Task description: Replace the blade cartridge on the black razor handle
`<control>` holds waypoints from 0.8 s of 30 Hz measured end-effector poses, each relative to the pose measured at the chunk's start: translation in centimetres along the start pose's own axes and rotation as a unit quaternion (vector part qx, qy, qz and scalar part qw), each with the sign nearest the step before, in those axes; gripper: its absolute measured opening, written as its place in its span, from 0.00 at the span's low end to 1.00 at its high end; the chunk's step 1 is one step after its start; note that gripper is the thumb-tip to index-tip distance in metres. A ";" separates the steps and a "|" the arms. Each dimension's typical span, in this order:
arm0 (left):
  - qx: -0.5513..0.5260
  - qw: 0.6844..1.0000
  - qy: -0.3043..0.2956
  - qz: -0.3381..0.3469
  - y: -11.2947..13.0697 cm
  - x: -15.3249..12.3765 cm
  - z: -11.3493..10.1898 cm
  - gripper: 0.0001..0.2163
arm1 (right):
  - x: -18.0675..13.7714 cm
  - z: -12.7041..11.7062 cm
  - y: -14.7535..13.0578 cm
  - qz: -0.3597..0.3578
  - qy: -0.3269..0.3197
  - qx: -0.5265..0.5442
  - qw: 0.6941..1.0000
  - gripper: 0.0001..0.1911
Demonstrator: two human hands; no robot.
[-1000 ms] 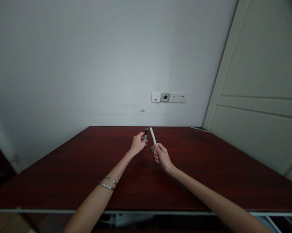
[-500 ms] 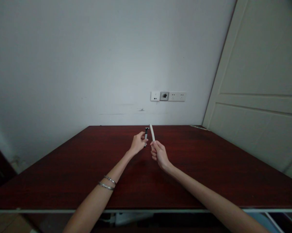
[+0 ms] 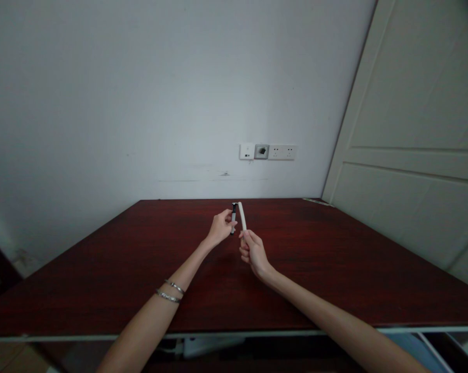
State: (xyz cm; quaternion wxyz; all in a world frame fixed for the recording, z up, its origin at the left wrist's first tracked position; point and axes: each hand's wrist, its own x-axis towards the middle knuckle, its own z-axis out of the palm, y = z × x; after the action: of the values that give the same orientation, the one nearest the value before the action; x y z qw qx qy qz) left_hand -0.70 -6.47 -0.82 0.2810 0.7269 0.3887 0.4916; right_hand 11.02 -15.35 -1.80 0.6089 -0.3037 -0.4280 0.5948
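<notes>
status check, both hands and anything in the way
Left grip holding black-and-grey tool. Right grip holding white stick. Tool's head close beside stick's tip; no obstacle seen between them.

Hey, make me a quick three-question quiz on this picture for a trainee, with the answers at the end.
1. Which hand holds the white stick?

2. True or false: the left hand is empty.

3. Fill in the blank: two silvery ____ circle the left forearm.

Key:
1. The right hand.
2. False; it grips a slim grey-and-black razor-like tool.
3. bracelets.
</notes>
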 end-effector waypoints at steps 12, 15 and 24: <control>-0.008 1.000 -0.008 -0.001 0.2 0.0 0.1 0.10 | -0.5 0.2 0.1 -0.001 0.011 -0.013 1.000 0.20; 0.006 1.000 -0.003 0.027 0.3 0.0 0.1 0.09 | -0.2 0.5 -0.1 -0.018 0.017 -0.008 1.000 0.20; -0.022 1.000 -0.001 -0.001 0.7 0.0 0.0 0.09 | -0.3 0.8 -0.1 -0.014 0.009 -0.014 1.000 0.20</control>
State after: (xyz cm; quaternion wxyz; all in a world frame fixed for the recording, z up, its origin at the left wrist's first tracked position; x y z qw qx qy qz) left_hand -0.54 -6.83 -0.27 0.2979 0.7207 0.3780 0.4990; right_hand 10.39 -15.76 -1.45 0.6162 -0.3117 -0.4354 0.5775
